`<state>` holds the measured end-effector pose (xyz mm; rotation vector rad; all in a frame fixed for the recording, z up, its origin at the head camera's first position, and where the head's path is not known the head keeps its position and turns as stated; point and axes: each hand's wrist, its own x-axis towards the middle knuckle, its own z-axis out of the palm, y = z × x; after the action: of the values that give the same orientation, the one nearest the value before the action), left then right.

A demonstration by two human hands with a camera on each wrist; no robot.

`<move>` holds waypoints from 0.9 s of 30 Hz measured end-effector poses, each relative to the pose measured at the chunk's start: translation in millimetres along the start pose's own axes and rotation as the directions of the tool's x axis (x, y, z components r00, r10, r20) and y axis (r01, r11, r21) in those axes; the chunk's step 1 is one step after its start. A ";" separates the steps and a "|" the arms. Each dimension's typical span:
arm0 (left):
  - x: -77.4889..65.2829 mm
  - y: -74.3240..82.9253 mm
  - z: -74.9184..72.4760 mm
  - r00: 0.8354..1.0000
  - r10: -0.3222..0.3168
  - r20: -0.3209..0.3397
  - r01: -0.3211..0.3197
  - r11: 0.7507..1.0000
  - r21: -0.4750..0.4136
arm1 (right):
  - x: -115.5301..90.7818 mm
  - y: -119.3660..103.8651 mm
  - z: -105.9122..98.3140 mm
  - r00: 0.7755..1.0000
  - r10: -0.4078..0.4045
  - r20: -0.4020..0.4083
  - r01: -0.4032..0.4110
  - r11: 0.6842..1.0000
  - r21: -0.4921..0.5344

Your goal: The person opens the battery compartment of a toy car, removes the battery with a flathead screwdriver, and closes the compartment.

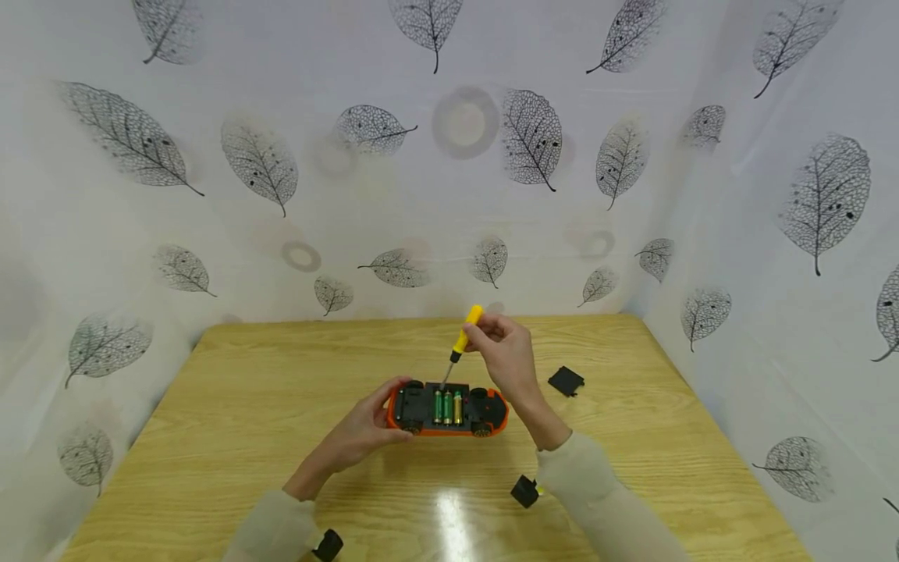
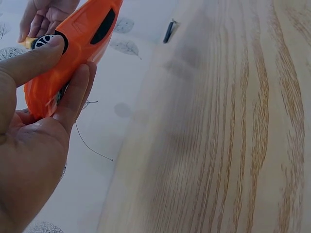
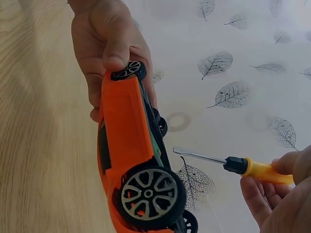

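Gripping the left end of the upturned orange toy car (image 3: 129,131) over the bench (image 1: 281,359), the left hand (image 1: 365,425) curls its fingers around the body, whose long axis runs left to right. The right hand (image 1: 507,353) pinches a yellow screwdriver (image 1: 461,341); the batteries (image 1: 447,407) lie leftward and nearer the person, the tip just apart from the car.

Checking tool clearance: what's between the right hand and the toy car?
The shaft and collar of the screwdriver, pointing from the right hand towards the toy car; right wrist view shows it. Whether the tip touches is unclear.
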<state>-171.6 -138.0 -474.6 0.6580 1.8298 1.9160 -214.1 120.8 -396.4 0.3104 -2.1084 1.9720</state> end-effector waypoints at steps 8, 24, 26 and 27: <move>-0.2 -1.4 0.6 1.000 0.016 0.001 -0.016 1.000 -0.013 | -2.3 1.5 5.8 1.000 -0.021 0.007 0.021 1.000 -0.008; -1.9 -4.0 -1.5 1.000 0.015 -0.003 -0.015 0.999 0.030 | -6.6 0.7 13.1 0.998 -0.031 0.052 0.034 0.998 -0.048; -1.9 -4.7 -1.7 1.000 0.017 -0.002 -0.017 0.999 0.034 | -8.0 0.5 13.6 0.997 -0.047 0.068 0.051 0.996 -0.068; -1.7 -5.3 -1.8 1.000 0.020 -0.002 -0.020 0.999 0.039 | -8.7 0.5 13.8 0.996 -0.055 0.077 0.060 0.995 -0.075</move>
<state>-171.5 -140.2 -480.0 0.6894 1.8729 1.8995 -206.3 107.0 -400.4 0.4322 -2.1893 1.8695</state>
